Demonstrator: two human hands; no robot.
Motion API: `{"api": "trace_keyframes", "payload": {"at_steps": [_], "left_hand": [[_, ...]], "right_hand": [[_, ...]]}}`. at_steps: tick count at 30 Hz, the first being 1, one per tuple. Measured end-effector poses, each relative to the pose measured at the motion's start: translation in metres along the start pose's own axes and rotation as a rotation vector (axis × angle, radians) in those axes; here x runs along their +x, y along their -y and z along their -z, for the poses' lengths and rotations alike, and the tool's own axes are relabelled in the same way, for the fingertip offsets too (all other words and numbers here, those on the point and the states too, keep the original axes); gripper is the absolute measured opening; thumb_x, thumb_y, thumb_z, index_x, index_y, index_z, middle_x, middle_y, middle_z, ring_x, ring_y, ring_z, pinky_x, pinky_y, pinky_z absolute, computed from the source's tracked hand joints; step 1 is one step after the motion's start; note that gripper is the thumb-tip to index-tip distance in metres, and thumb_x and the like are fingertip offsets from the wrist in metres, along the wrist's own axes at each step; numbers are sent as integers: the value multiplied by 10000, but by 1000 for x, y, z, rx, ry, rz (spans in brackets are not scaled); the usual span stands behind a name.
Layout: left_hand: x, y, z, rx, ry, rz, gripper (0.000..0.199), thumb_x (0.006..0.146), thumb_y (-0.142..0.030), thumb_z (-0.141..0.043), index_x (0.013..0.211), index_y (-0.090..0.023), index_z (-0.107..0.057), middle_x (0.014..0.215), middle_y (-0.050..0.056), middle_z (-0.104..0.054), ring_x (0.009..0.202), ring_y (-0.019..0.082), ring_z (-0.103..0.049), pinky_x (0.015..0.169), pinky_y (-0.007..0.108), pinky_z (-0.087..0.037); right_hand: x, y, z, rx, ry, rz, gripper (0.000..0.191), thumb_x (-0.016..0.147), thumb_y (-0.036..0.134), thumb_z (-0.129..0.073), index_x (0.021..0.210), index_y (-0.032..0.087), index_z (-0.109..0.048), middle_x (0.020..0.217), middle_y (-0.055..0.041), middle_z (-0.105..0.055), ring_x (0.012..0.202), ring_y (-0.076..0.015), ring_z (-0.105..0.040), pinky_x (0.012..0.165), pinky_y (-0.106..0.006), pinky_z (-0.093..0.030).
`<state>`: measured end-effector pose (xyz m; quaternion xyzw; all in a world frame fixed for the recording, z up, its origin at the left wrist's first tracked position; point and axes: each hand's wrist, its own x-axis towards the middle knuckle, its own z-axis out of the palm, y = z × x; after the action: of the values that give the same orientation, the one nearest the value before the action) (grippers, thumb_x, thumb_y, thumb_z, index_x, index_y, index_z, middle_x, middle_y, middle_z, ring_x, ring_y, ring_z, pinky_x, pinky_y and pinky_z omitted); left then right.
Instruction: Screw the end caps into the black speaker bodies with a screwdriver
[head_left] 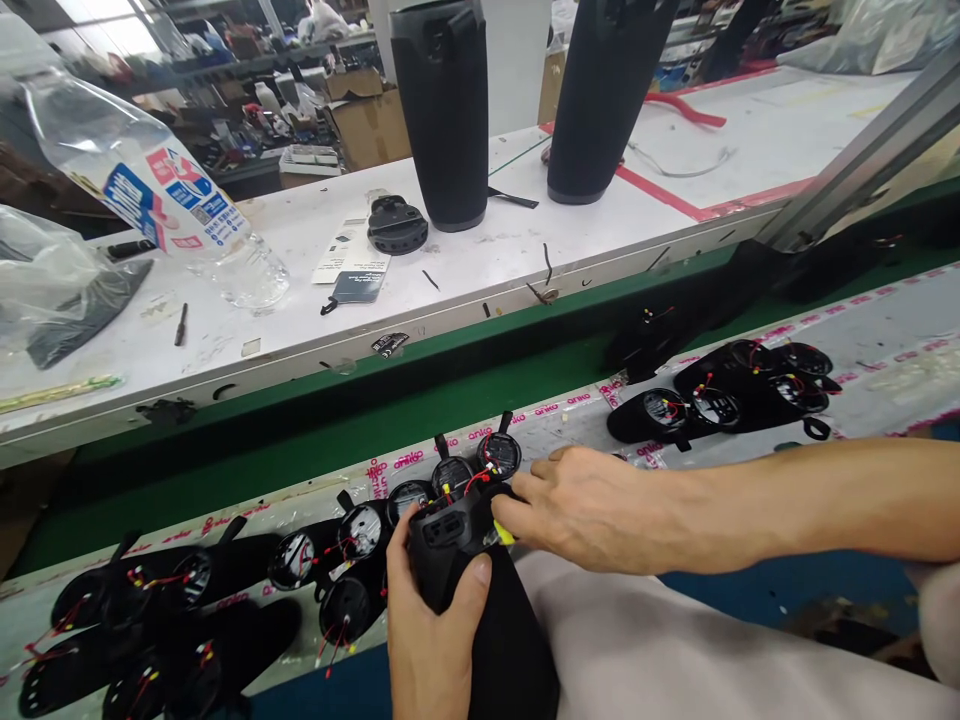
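My left hand (442,620) is wrapped round the upper end of a black cylindrical speaker body (502,630), thumb on its front. The body leans over the lap, its open end upward with red and yellow wires (476,485) showing. At its rim, on the right side, my right hand (562,510) is closed, with something yellow (503,535) sticking out below the fingers; what that thing is cannot be made out fully. Just beyond stand other black bodies with open ends, one (499,455) close to the held one.
More black bodies with wires (360,530) lie along the lower ledge, left and right. On the white bench (300,330) are a plastic bottle (172,200), two tall black speakers (442,120) (600,110), a black round part (397,225) and tags (358,285).
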<state>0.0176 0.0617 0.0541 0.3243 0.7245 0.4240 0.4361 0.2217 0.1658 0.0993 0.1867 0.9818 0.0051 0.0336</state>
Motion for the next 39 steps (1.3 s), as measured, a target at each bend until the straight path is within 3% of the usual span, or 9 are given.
{"api": "trace_keyframes", "payload": {"at_steps": [17,29,34,39], "left_hand": [[3,0,1,6,-25,4,783,829,-440,-845,1546,-262,-585,1470,139,-715,1415,380,-653,1229,544,-473],[-1,-1,-3,77,-43,-7,818,855,-487,-784,1579,-216,-514,1537,195,-643,1465,407,-585,1267,620,-392],[-4,-5,-2,118,-56,35,859,837,-532,-791,1586,-232,-497,1588,207,-600,1520,441,-537,1284,643,-361],[-5,-4,-2,163,-74,54,876,821,-580,-817,1575,-264,-502,1523,188,-649,1478,458,-579,1256,643,-408]], "right_hand": [[0,0,5,-28,29,9,134,1002,97,-581,1092,193,-554,816,-27,-641,624,-200,-555,534,-359,-213],[-1,9,6,-144,25,-10,160,972,114,-594,1100,191,-536,796,-21,-595,589,-193,-502,523,-384,-173],[1,11,15,-206,31,44,149,962,87,-582,1074,184,-568,775,-19,-565,604,-193,-485,510,-388,-175],[4,10,22,-228,47,69,161,946,76,-576,1066,182,-577,766,-13,-550,610,-198,-487,494,-386,-197]]}}
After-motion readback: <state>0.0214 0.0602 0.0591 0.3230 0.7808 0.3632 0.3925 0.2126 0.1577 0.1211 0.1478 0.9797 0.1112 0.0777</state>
